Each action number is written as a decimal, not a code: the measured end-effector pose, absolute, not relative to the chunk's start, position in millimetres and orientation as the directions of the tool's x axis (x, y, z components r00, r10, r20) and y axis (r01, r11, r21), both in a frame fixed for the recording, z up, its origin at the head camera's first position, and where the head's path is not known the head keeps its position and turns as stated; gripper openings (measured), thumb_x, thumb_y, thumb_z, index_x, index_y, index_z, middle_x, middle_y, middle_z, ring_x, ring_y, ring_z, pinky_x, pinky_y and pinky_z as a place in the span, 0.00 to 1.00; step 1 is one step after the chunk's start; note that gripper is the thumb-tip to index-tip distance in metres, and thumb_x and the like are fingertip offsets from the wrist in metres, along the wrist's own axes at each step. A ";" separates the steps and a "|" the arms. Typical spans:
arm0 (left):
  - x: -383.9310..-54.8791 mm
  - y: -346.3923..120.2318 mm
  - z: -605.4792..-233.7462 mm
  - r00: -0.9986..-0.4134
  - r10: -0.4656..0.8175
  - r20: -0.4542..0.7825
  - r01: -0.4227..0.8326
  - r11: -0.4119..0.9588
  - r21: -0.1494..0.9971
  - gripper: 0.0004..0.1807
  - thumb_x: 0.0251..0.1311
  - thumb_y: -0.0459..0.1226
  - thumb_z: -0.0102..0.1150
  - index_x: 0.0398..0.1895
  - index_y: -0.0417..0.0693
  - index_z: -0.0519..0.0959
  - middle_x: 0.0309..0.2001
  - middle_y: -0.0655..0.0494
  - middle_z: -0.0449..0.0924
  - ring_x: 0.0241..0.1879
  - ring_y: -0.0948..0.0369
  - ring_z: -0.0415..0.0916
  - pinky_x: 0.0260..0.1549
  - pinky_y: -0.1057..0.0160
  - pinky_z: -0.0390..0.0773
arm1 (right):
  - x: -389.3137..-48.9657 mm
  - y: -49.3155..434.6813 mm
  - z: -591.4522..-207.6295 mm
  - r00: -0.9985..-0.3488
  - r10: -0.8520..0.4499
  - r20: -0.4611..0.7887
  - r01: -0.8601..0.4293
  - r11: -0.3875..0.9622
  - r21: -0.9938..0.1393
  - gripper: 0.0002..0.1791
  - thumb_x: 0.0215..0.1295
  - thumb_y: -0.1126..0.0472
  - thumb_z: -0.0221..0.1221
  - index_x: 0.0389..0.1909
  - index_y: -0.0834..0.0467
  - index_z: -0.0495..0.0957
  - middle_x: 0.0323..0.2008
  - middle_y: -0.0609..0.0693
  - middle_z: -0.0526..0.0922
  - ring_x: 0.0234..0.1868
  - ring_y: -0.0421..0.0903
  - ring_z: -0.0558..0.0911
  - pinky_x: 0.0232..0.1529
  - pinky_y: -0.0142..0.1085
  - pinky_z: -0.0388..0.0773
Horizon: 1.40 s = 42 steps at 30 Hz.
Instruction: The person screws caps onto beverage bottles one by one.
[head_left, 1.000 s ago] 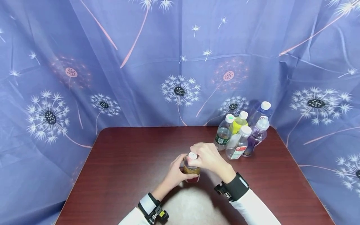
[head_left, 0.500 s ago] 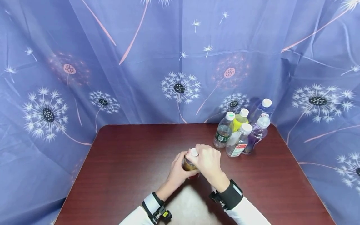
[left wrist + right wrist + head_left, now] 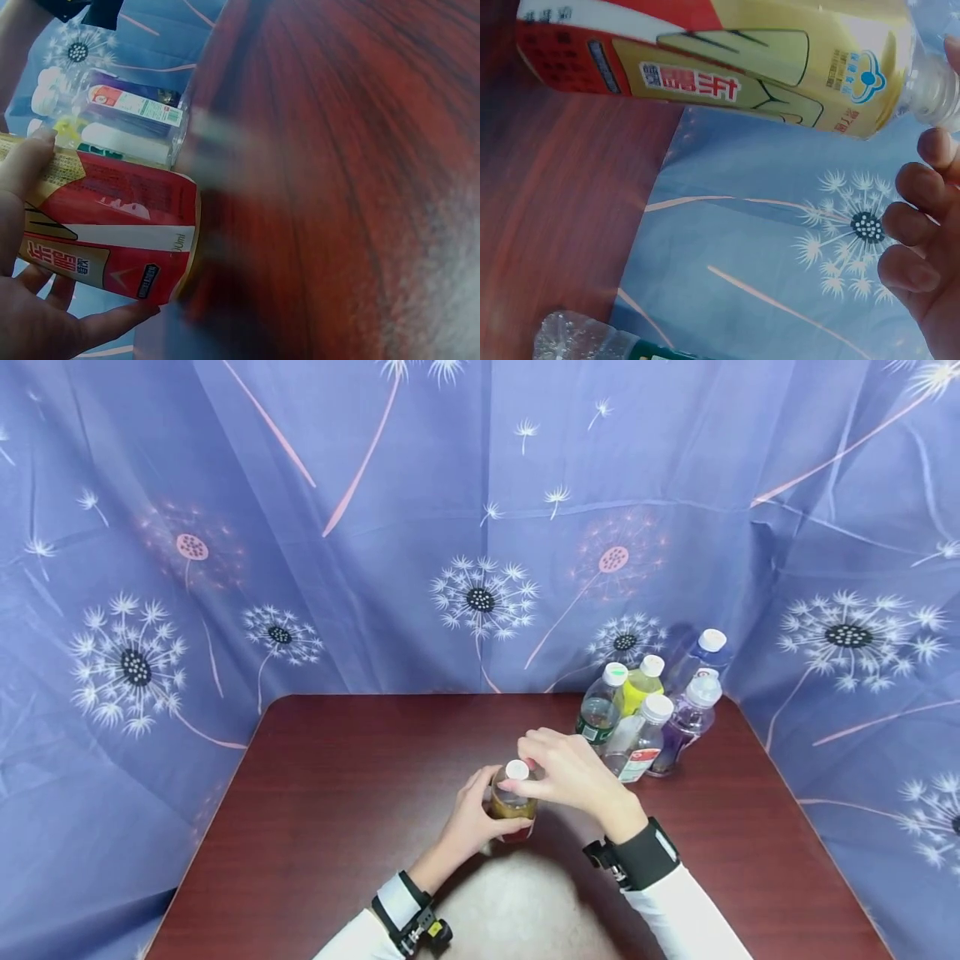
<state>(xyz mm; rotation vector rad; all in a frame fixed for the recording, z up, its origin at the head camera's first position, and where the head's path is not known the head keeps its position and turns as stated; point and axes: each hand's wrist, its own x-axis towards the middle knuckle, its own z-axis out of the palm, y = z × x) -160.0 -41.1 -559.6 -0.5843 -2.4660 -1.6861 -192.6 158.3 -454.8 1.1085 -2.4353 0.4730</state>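
A plastic drink bottle with a red and gold label (image 3: 513, 810) stands roughly upright near the middle of the table, its white cap (image 3: 517, 769) on top. My left hand (image 3: 468, 822) grips its body, thumb across the near side. In the left wrist view, those fingers wrap the label (image 3: 135, 217) just above the tabletop. My right hand (image 3: 566, 772) pinches the cap between thumb and forefinger. The right wrist view shows the bottle's clear neck (image 3: 926, 90) beside the curled fingers of that hand (image 3: 922, 255); the cap is partly out of frame there.
Several bottles stand grouped at the back right: a green-labelled clear one (image 3: 597, 718), a yellow one (image 3: 636, 692), a clear one with a red and white label (image 3: 641, 752), a purple one (image 3: 684, 727) and a blue one (image 3: 692, 667). A blue dandelion curtain (image 3: 375, 610) hangs behind the table (image 3: 337, 777).
My right hand has turned at the cap, wrist swinging left and then back out to the right, uncovering more of the cap. The left hand keeps its hold on the bottle.
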 end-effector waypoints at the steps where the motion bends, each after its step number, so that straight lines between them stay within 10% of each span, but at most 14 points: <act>1: -159.8 -41.5 -560.3 -0.924 0.257 0.285 0.358 0.314 0.879 0.40 0.44 0.46 0.86 0.62 0.54 0.77 0.55 0.59 0.80 0.54 0.60 0.78 0.54 0.58 0.82 | -193.7 158.3 -454.3 -0.578 -0.642 0.503 -0.783 0.610 -0.122 0.30 0.65 0.28 0.60 0.22 0.49 0.67 0.23 0.38 0.62 0.23 0.36 0.63 0.19 0.27 0.55; 10: -158.3 -40.5 -558.7 -0.921 0.257 0.293 0.372 0.351 0.860 0.41 0.42 0.46 0.87 0.62 0.53 0.77 0.55 0.59 0.81 0.54 0.60 0.78 0.55 0.58 0.81 | -198.6 147.7 -461.3 -0.460 -0.649 0.606 -0.827 0.561 -0.027 0.19 0.55 0.47 0.62 0.18 0.49 0.64 0.18 0.42 0.64 0.20 0.42 0.68 0.16 0.30 0.58; 28: -153.9 -34.5 -558.5 -0.927 0.225 0.301 0.369 0.383 0.847 0.39 0.43 0.44 0.87 0.60 0.51 0.77 0.53 0.56 0.80 0.52 0.58 0.78 0.53 0.56 0.82 | -158.2 120.2 -477.1 -0.674 -0.213 0.707 -0.444 0.882 -0.157 0.23 0.53 0.46 0.64 0.12 0.51 0.62 0.10 0.46 0.65 0.12 0.48 0.70 0.09 0.37 0.57; 34: -156.8 -36.1 -556.0 -0.920 0.253 0.299 0.377 0.370 0.849 0.39 0.43 0.45 0.87 0.59 0.51 0.77 0.54 0.56 0.80 0.55 0.59 0.78 0.57 0.56 0.81 | -165.1 138.8 -464.2 -0.685 -0.404 0.607 -0.569 0.817 -0.098 0.28 0.59 0.36 0.66 0.19 0.51 0.66 0.17 0.44 0.68 0.19 0.48 0.73 0.13 0.37 0.63; 42: -159.6 -39.3 -555.1 -0.922 0.286 0.261 0.355 0.360 0.863 0.41 0.43 0.45 0.87 0.62 0.52 0.76 0.56 0.59 0.80 0.55 0.60 0.78 0.58 0.56 0.80 | -192.3 153.6 -454.4 -0.532 -0.657 0.534 -0.808 0.583 -0.086 0.20 0.60 0.43 0.62 0.21 0.48 0.64 0.20 0.40 0.63 0.22 0.40 0.67 0.18 0.29 0.57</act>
